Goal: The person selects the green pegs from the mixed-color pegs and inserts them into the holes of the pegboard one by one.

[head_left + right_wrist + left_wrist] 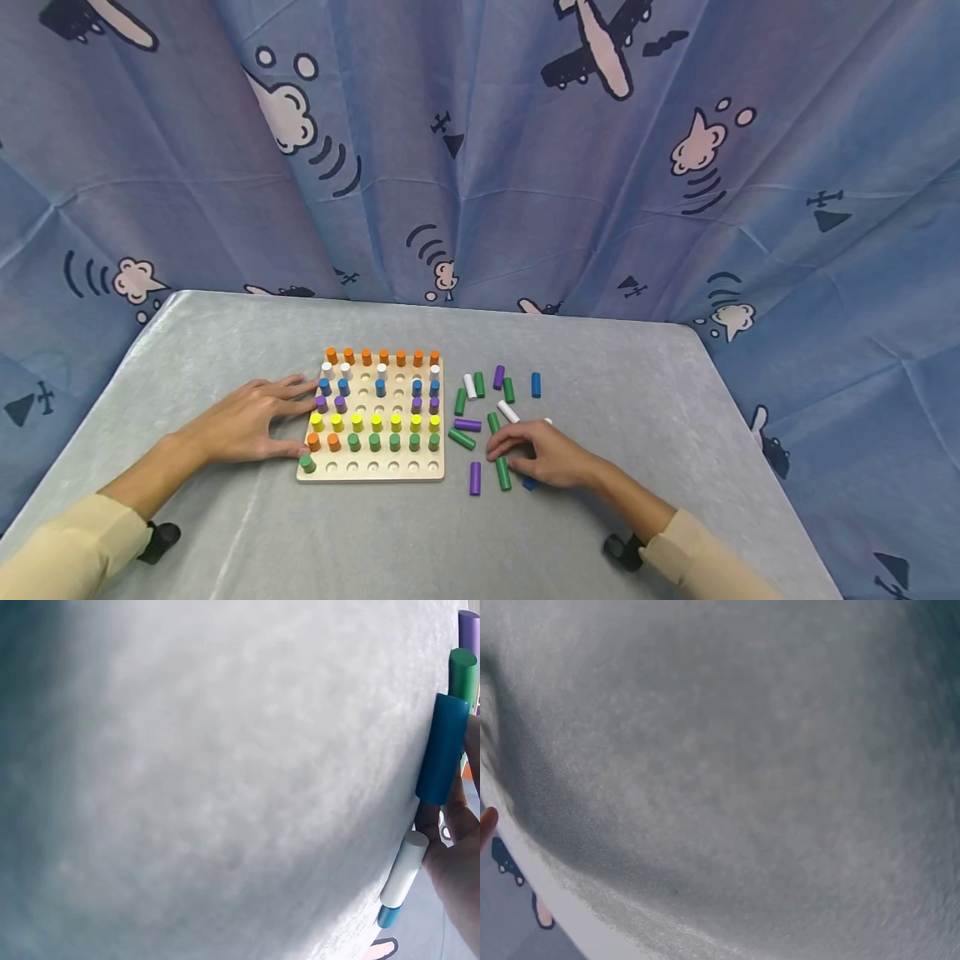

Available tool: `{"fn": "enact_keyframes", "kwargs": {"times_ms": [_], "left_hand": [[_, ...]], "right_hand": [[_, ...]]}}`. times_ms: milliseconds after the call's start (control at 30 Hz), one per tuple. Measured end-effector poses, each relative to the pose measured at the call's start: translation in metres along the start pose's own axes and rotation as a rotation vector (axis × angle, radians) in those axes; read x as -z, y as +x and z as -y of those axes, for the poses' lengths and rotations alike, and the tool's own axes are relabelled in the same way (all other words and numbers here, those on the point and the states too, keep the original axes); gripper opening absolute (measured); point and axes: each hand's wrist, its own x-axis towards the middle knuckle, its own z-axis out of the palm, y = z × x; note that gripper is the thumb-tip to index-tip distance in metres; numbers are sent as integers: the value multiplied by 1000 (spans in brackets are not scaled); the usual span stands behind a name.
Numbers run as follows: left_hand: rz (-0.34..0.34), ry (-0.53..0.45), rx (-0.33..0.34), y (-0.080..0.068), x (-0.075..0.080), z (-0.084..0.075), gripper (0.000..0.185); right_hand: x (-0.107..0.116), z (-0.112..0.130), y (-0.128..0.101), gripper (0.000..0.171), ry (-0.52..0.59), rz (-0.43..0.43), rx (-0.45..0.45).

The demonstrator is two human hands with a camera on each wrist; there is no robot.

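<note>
A pale wooden pegboard [386, 477] lies left of centre in the head view, with coloured pegs standing in rows. My left hand [251, 421] rests at its left edge, fingers extended and spread, the thumb by a green corner peg [307, 463]. To the board's right, my right hand [551, 454] bends its fingers over loose pegs. Its thumb and fingertips are around the upper end of a lying green peg [503, 475]; whether they pinch it is hidden. A blue peg [442, 750] lies in front of that hand in the right wrist view.
Loose pegs lie right of the board, among them a purple peg [475, 479], a white peg [507, 412] and a blue peg [536, 385]. A grey cloth covers the table [360, 542]. Behind it hangs a blue patterned curtain [480, 208].
</note>
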Motion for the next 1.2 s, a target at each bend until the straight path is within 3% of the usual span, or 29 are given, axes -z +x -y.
{"fn": "enact_keyframes", "kwargs": {"times_ms": [767,1200], "left_hand": [[3,3,1,1,0,0,76],[16,5,7,0,-1,0,75]], "right_hand": [[0,3,-1,36,-66,6,-16],[5,9,-3,31,9,-24,8]]}}
